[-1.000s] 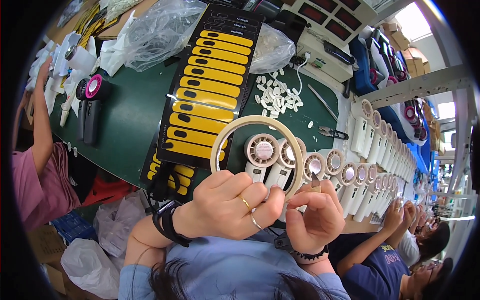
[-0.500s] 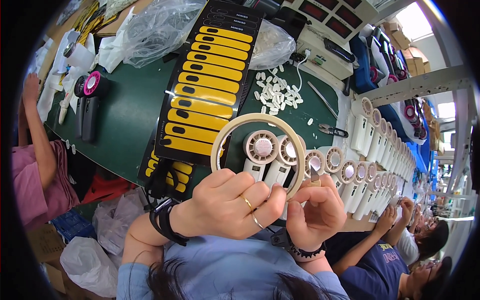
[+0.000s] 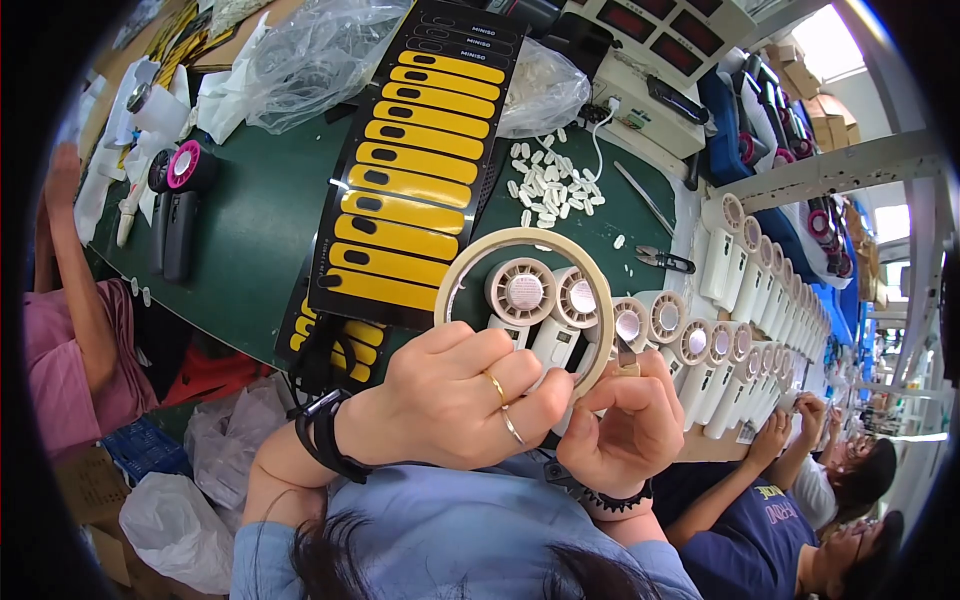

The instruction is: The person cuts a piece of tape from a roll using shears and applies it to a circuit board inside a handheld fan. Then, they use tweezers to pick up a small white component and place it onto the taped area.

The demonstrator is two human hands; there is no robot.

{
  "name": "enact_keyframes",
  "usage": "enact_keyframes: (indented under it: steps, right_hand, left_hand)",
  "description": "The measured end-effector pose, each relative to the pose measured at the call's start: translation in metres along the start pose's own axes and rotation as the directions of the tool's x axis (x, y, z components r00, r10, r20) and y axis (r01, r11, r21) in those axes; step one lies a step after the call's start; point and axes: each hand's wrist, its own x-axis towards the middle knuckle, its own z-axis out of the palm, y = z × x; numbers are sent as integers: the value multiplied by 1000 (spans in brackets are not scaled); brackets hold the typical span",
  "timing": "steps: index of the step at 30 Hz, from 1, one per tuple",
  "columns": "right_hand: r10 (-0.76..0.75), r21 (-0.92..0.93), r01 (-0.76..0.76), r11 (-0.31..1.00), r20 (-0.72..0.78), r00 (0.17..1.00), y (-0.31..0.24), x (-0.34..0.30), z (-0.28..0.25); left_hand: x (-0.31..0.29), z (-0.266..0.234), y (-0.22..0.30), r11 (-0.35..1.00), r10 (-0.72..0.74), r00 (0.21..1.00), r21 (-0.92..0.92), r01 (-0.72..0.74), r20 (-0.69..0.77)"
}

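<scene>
My left hand is closed round the lower edge of a narrow beige roll of tape, held upright above the table. Close beside it, my right hand is closed, fingertips pinched at the roll's lower right edge. A small metal blade with a beige wrapping sticks up from between the right fingers. Whether those fingers also grip a tape end is hidden. Through the ring and beyond it stand white handheld fans with round heads.
Left of the roll lies a black sheet with yellow stickers. Small white pieces are scattered behind, near tweezers and thread snips. Rows of white fans run right. Dark fans stand left; co-workers sit at both sides.
The roll of tape has shifted slightly right and turned a little. My right hand has moved slightly left, so both hands are closer together; the blade stays in its fingers.
</scene>
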Motion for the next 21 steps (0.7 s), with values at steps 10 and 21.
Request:
enact_keyframes:
  steps: [10, 21]
  right_hand:
    - [-25, -57, 28, 998, 43, 999, 0, 0, -8]
    - [-72, -1, 72, 997, -37, 997, -4, 2, -5]
  left_hand:
    - [3, 2, -1, 996, -27, 1000, -89, 27, -5]
    - [4, -3, 1, 988, -59, 998, -141, 61, 17]
